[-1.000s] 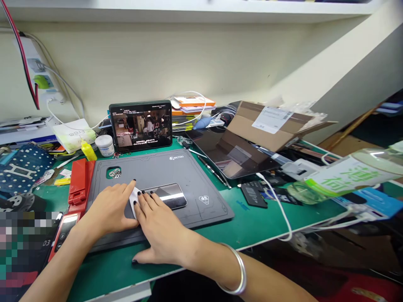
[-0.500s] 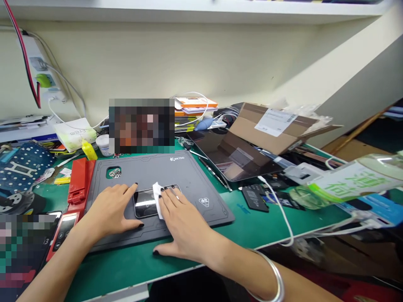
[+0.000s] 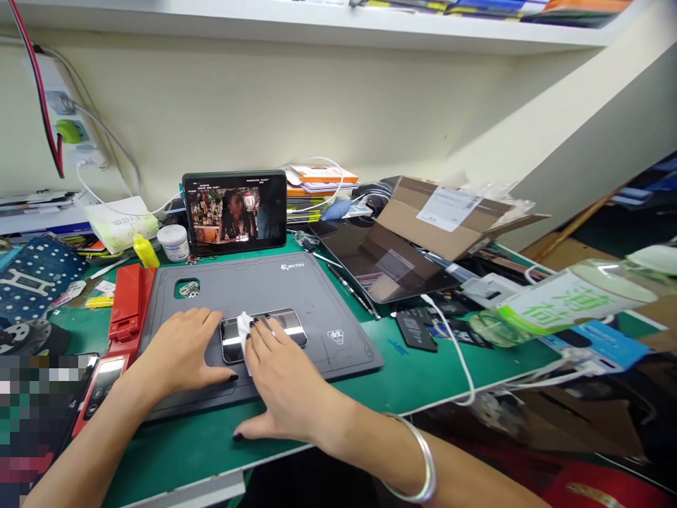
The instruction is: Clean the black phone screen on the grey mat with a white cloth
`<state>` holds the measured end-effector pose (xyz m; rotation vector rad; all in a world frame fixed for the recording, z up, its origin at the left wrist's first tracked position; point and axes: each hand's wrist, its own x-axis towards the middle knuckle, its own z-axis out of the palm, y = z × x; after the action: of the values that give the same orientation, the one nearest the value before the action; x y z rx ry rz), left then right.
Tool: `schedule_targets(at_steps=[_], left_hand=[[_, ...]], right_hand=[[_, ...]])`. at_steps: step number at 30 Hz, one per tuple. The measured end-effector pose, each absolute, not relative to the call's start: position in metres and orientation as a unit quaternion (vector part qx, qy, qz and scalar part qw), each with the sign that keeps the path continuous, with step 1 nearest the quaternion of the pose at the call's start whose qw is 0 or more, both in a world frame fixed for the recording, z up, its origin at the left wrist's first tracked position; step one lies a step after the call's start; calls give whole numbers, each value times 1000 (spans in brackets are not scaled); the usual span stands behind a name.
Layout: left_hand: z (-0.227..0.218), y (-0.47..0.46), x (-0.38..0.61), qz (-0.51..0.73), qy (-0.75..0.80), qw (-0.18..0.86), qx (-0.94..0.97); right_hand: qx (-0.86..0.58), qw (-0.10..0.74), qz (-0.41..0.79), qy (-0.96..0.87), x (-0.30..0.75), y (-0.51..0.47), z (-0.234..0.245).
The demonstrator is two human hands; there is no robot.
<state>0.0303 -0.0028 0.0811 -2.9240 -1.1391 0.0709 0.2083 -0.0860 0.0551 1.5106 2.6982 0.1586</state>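
A phone (image 3: 292,330) lies screen up on the grey work mat (image 3: 338,310). My right hand (image 3: 288,374) rests over it with the fingers stretched out, pressing a folded white tissue (image 3: 244,328) onto the left half of the glass. The right thumb is spread out over the green table in front of the mat. My left hand (image 3: 183,353) is open at the phone's left end, its index fingertip by the far corner and its thumb on the mat below the near edge. Whether it touches the phone, I cannot tell.
A red clamp-like tool (image 3: 127,303) stands at the mat's left. Behind are a tablet (image 3: 235,212) playing video, a white jar (image 3: 174,243) and a yellow bottle (image 3: 145,250). A large dark screen (image 3: 391,261), an open cardboard box (image 3: 423,215) and a plastic bottle (image 3: 571,300) lie right.
My right hand has slid the tissue leftward across the phone, baring more of the glass at the right. My left hand stays about where it was. The view has shifted slightly.
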Motion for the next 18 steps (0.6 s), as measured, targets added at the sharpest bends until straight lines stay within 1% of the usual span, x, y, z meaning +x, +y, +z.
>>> schedule_targets(at_steps=[3, 6, 9, 13, 14, 17, 18], left_hand=[[81, -2, 30, 18, -361, 3, -932], [83, -2, 28, 36, -373, -7, -927], [86, -5, 25, 55, -389, -44, -918], [97, 0, 18, 54, -411, -103, -904], [101, 5, 14, 37, -431, -98, -896], [114, 34, -1, -48, -525, -41, -849], [116, 47, -7, -51, -554, -30, -831]], right_hand=[[466, 5, 55, 883, 196, -81, 56], [463, -14, 30, 886, 199, -79, 57], [483, -41, 1, 874, 220, -84, 58], [515, -95, -3, 852, 264, -96, 50], [521, -104, 6, 847, 275, -99, 46], [540, -123, 52, 831, 303, -106, 31], [541, -136, 69, 827, 310, -108, 26]])
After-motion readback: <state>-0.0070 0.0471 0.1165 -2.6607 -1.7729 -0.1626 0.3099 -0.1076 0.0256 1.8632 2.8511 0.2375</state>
